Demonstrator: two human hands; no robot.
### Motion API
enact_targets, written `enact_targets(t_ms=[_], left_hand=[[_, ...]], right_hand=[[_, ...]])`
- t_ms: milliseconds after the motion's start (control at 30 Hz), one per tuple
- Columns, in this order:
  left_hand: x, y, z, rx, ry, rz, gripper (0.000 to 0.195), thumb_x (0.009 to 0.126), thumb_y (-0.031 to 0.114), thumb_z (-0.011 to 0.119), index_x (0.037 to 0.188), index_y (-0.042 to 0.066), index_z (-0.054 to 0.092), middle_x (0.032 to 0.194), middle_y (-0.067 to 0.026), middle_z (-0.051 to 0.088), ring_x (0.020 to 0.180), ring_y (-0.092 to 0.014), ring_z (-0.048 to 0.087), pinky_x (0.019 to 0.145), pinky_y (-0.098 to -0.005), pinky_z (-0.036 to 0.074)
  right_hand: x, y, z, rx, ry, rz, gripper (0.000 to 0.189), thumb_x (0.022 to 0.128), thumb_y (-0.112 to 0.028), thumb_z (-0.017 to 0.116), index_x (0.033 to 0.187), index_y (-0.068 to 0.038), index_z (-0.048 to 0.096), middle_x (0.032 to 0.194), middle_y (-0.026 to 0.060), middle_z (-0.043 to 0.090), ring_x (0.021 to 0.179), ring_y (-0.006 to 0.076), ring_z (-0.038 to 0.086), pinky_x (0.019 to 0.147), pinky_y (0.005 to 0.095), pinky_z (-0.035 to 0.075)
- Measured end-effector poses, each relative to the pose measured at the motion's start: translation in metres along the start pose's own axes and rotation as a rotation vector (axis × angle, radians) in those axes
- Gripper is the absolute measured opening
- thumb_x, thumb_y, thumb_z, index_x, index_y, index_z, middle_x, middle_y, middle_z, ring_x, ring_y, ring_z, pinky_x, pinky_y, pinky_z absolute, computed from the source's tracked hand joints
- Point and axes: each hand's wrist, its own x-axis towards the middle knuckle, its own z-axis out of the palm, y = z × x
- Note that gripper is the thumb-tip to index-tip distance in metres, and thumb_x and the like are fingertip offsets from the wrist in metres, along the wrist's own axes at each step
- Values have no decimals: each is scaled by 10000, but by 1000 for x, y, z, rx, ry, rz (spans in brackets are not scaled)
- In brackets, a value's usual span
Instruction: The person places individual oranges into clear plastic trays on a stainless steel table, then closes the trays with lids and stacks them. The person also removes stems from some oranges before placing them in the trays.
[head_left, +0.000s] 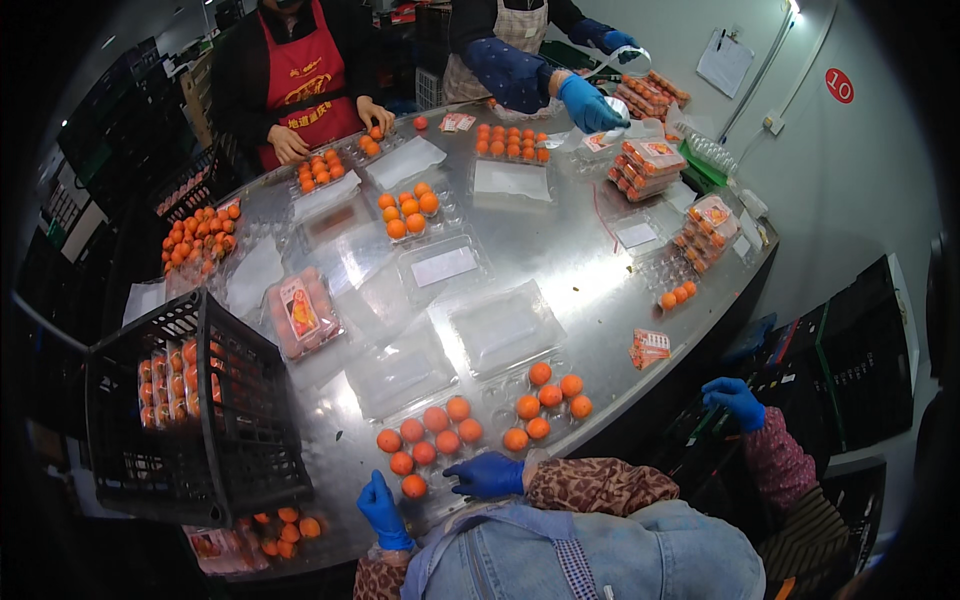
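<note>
My left hand, in a blue glove, is raised over the steel table left of a clear plastic clamshell tray, its index finger lifted and nothing visible in it. At the tray's near right side is my right hand, also gloved, fingers apart and pointing left; whether it touches the rim is unclear. Several orange fruits, probably persimmons, sit in this tray's left and far cups. Its clear lid lies folded back beyond. On the right, a second clamshell holds several more fruits, its lid also laid back.
A black crate with packed fruit stands at left. Beyond it lies a closed, labelled pack. Labels rest near the right edge. Two co-workers work across the table; another's gloved hand shows at right beside dark crates.
</note>
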Motion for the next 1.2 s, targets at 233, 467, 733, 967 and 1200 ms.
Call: enact_targets(t_ms=[233, 467, 733, 967, 1200], left_hand=[[-1, 0, 0, -41, -2, -42, 474, 956, 228, 574, 553, 52, 397, 551, 38, 341, 535, -67, 288, 483, -285, 245], [-3, 8, 1, -41, 6, -82, 479, 957, 239, 573, 548, 60, 400, 550, 39, 356, 515, -65, 298, 473, -281, 245], [-8, 3, -6, -45, 19, -111, 491, 970, 248, 549, 538, 70, 400, 538, 39, 339, 517, -66, 294, 487, -275, 236], [-8, 0, 5, -57, 18, -137, 498, 974, 263, 542, 538, 71, 396, 535, 35, 353, 516, -68, 303, 491, -278, 240], [-17, 11, 22, -72, -2, -136, 492, 976, 253, 539, 538, 70, 406, 530, 29, 375, 510, -65, 318, 489, -280, 246]], right_hand=[[-3, -2, 0, -14, -13, -3, 484, 872, -420, 552, 1285, -167, 538, 1042, 184, 655, 900, 355, 648, 789, 460, 505], [-6, -7, -1, -14, -1, -2, 494, 873, -416, 554, 1297, -164, 527, 1027, 182, 660, 902, 359, 647, 794, 459, 503], [-24, -3, -9, 173, 161, -75, 422, 901, -371, 553, 1266, -158, 555, 988, 166, 669, 882, 330, 653, 791, 410, 510], [-55, 32, -35, 628, 452, 164, 347, 925, -297, 571, 1255, -192, 570, 913, 89, 692, 861, 180, 675, 795, 311, 518], [-65, 45, -44, 574, 444, 175, 343, 917, -275, 576, 1246, -180, 575, 881, 83, 691, 825, 165, 677, 778, 296, 519]])
